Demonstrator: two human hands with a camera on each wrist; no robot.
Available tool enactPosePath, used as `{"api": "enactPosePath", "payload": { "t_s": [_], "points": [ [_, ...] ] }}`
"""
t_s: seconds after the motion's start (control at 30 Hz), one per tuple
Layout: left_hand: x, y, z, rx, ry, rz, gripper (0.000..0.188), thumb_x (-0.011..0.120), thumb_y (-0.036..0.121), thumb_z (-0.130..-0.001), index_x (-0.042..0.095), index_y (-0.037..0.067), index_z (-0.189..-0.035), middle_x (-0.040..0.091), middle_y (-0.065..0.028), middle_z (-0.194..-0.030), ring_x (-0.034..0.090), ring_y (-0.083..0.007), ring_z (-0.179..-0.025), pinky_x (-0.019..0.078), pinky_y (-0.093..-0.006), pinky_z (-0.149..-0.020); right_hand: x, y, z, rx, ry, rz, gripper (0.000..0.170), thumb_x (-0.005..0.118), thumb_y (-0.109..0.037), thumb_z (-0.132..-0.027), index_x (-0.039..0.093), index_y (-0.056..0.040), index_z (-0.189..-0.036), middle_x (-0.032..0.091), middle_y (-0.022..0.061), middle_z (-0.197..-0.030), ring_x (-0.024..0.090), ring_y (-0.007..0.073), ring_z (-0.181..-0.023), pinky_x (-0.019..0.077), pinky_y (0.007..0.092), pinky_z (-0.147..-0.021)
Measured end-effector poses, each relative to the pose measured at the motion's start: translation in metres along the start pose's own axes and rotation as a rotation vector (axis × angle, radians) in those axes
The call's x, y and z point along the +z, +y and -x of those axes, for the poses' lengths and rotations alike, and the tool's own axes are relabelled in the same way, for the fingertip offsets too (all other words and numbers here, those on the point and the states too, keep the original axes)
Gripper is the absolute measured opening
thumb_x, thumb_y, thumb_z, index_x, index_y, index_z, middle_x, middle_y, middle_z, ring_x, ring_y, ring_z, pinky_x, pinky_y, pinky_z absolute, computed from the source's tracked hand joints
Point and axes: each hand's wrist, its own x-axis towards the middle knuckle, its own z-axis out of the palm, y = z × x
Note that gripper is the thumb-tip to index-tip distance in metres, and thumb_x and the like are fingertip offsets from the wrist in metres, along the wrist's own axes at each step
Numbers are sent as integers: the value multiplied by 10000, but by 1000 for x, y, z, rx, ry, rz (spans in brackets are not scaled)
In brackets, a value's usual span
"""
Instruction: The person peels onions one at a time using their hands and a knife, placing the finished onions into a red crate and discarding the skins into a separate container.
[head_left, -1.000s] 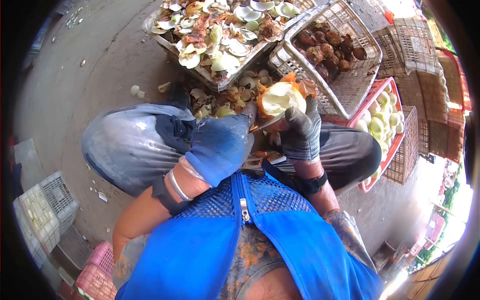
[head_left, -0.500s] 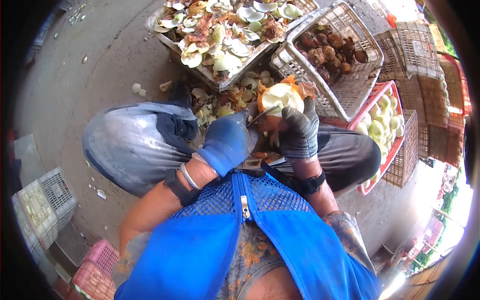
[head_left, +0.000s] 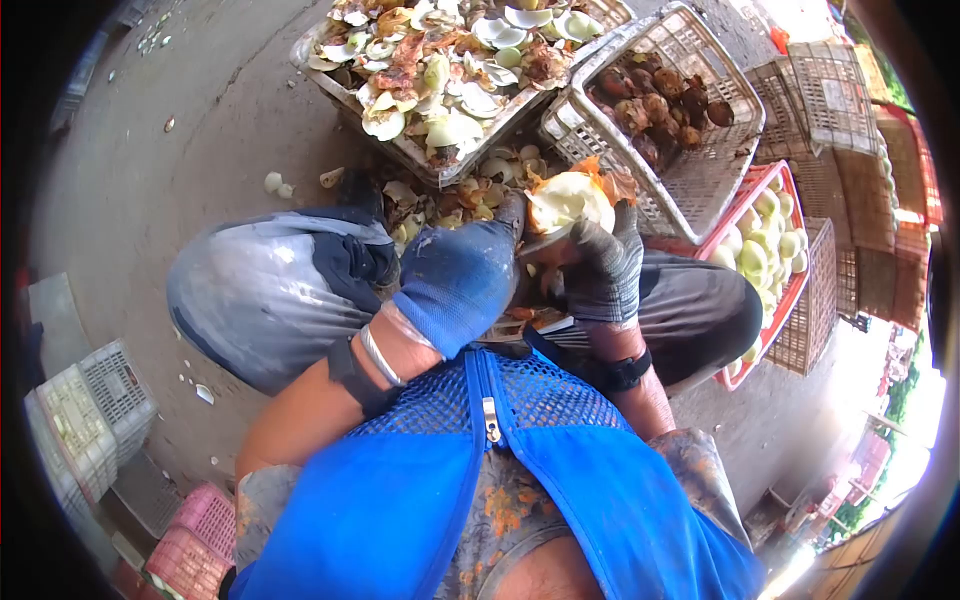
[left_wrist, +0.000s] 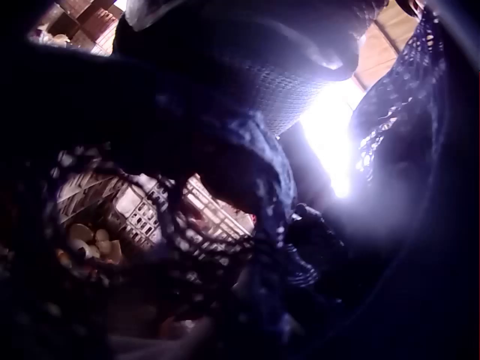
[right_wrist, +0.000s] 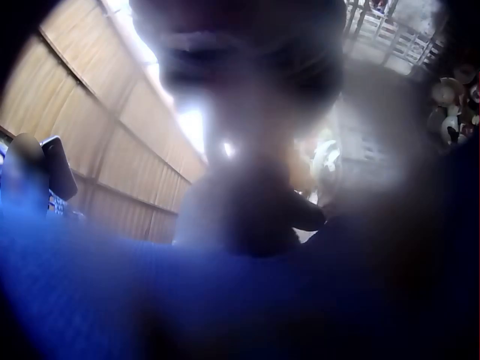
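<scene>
Left hand in blue glove is gripping a knife, blade pointing toward the other hand. Right hand, grey glove, is pinching a half-peeled onion, which is sitting between both sets of fingers, just above the blade. Peel-filled crate is standing beyond the left fingers; basket holding dark onions is tilting beyond the right ones, red crate sitting farther right. Wrist views are showing mostly blur.

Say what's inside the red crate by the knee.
Pale, peeled-looking onions fill the part of the red crate that shows. Anything beneath the top ones is covered, and the knee blocks part of the view.
</scene>
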Motion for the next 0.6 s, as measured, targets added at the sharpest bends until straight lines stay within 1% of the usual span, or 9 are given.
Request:
{"api": "enactPosePath", "payload": {
  "t_s": [0.13,0.23,0.3,0.33,0.37,0.43,0.5,0.57,0.6],
  "points": [
    [12,-9,-3,-67,11,62,516,691,138,-863,600,35,-1360,697,-230,-869,697,-414,-802,557,-473,-686,7,-2,3,48,28,-99,714,774,-178,-781,472,-43,-1413,625,100,-1240,646,217,-1086,568,347,-886],
    [22,-34,-7,-142,149,484,433,666,162,-917,628,41,-1331,720,-190,-803,709,-351,-699,546,-418,-589,-7,7,4,58,-28,-139,716,776,-163,-781,463,-51,-1415,607,120,-1270,642,249,-1119,577,418,-922],
    [13,-68,-15,-690,-24,617,386,645,271,-947,678,-32,-1184,736,-211,-839,730,-366,-755,571,-442,-643,-13,4,4,204,-41,-480,692,779,-167,-794,471,-52,-1402,596,161,-1294,633,288,-1156,583,473,-936],
    [15,-72,-16,-677,2,402,322,674,283,-948,738,-3,-1081,753,-201,-904,759,-318,-821,580,-418,-674,-24,17,-1,127,-94,-410,701,730,-347,-874,469,-18,-1435,606,161,-1329,625,297,-1196,567,433,-968],
    [14,-66,-14,-668,-6,399,322,674,283,-948,738,-3,-1081,753,-201,-904,759,-318,-821,580,-418,-674,-23,15,-1,121,-84,-414,701,730,-347,-874,469,-18,-1435,606,161,-1329,625,297,-1196,567,433,-968],
    [9,-41,-5,-171,317,616,272,700,261,-926,749,14,-1029,749,-200,-887,759,-317,-808,578,-414,-674,-17,9,-4,212,-36,-585,690,728,-346,-878,474,-33,-1437,601,150,-1355,605,296,-1235,549,440,-989],
    [0,-23,-3,-167,241,673,227,726,250,-891,748,38,-969,733,-207,-840,736,-363,-780,578,-421,-674,-21,7,-9,250,-96,-685,652,723,-336,-890,496,-30,-1419,617,146,-1343,622,303,-1213,537,439,-1006],
    [-5,-16,-2,-61,115,413,202,726,221,-869,752,57,-983,718,-205,-808,707,-404,-762,577,-441,-670,-17,2,-8,228,-136,-678,648,728,-337,-884,507,-22,-1406,631,142,-1320,634,298,-1191,537,427,-1001],
    [-3,-15,-1,-32,83,366,198,746,168,-863,757,32,-1006,720,-211,-850,720,-361,-757,566,-407,-669,-14,-2,-7,211,-152,-658,646,730,-337,-882,512,-18,-1399,638,140,-1308,640,295,-1180,538,422,-999]
  ]
}}
